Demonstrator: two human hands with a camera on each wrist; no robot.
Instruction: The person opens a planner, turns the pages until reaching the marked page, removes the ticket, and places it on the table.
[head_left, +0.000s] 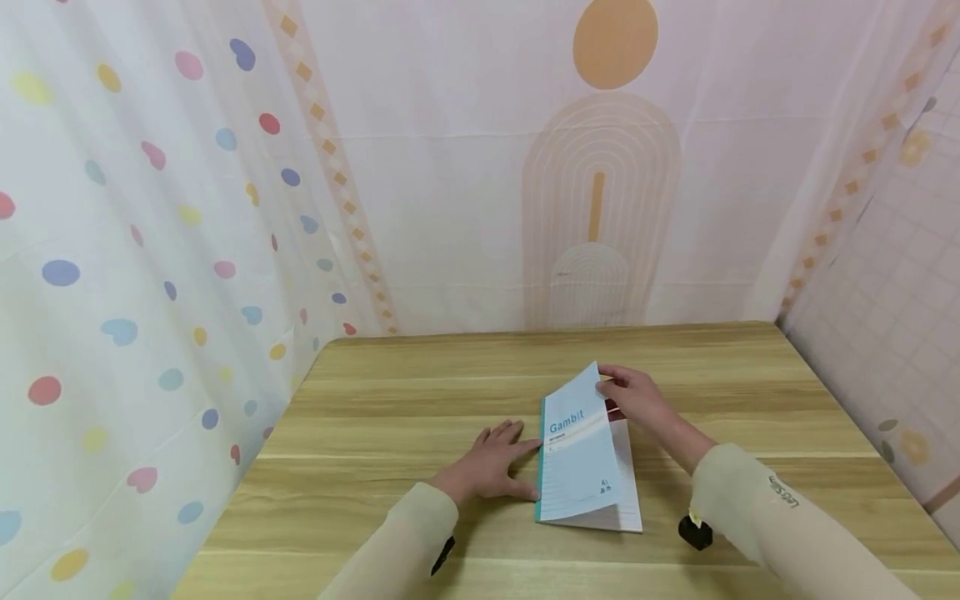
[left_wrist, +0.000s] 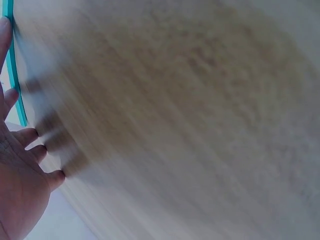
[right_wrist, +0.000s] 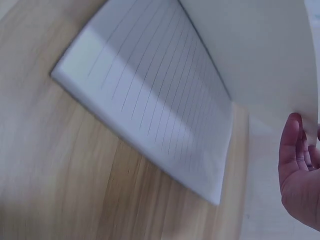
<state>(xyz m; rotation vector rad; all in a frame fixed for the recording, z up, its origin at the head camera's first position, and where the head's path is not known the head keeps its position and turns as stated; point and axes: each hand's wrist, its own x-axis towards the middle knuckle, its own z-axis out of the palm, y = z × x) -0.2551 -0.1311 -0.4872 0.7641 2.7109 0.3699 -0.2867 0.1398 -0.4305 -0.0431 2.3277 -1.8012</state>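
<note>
We find the notebook (head_left: 576, 471) lying on the wooden table (head_left: 337, 500), right of centre in the head view, its front cover (head_left: 573, 446) partly lifted. The right hand (head_left: 639, 400) pinches the cover's free edge; some of its fingers are hidden behind the cover, and the right wrist view cuts the hand off. The left hand (head_left: 491, 462) has its fingers spread, two of them touching the teal spine (head_left: 539, 467). We read "Gambit"; the smaller print is illegible. The lined page (right_wrist: 155, 85) is largely covered in the head view. The left wrist view crops the notebook to a strip.
</note>
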